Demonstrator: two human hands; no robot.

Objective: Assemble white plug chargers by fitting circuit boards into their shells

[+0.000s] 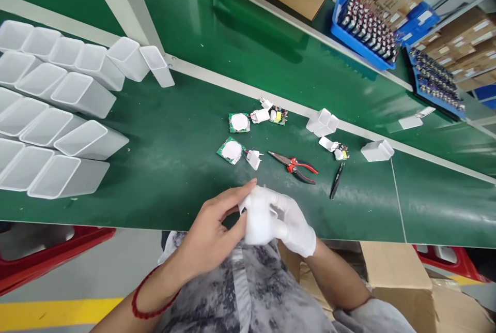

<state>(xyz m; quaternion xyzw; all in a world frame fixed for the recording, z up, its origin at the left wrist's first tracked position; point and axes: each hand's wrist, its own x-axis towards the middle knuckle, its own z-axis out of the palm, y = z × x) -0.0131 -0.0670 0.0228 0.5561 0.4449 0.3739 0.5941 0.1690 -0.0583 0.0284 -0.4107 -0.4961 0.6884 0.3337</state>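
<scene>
A white plastic housing (259, 225) is held between both hands just above the bench's front edge. My bare left hand (220, 224) pinches it from the left, thumb and forefinger against its side. Around its right side and top curl the fingers of my right hand (296, 222), which wears a white glove. What is inside the housing is hidden. Beyond my hands lie two green circuit boards with round white pads, the nearer board (231, 150) wired to a white plug piece (253, 159). Red-and-black long-nose pliers (293, 165) and black tweezers (337, 180) rest to the right.
Rows of translucent white housings (83, 139) fill the left of the green bench (174, 167). More white housings (377, 150) and a small circuit board (341, 153) are at right. A shelf behind carries a blue bin (337, 28) of parts. Cardboard boxes (395, 266) stand below the front edge.
</scene>
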